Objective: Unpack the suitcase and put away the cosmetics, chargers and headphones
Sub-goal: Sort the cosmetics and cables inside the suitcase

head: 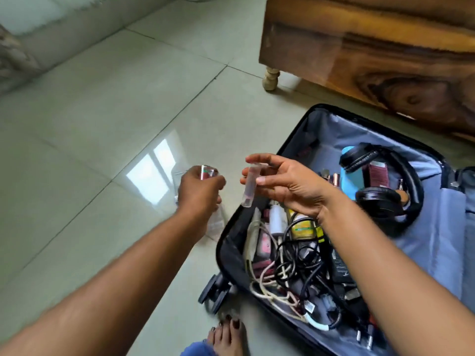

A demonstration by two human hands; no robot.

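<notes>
While the open suitcase point(424, 227) lies on the floor point(90, 150) with headphones point(385, 186) and tangled chargers point(295, 265) inside, the right hand point(290, 183) pinches a clear tube point(250, 186) between thumb and fingers, and the left hand point(199, 191) grips a small cosmetic point(205, 172).

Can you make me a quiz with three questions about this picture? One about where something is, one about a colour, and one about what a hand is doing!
1. Where are the headphones?
A. on the floor tiles
B. inside the open suitcase
C. on the wooden furniture

2. What colour are the headphones?
A. black
B. white
C. red

3. What is the right hand doing?
A. resting flat on the floor
B. pinching a clear tube
C. pulling a cable

Answers: 1 B, they lie on the grey lining. 2 A, cups and band are black. 3 B, thumb and fingers pinch the tube.
</notes>
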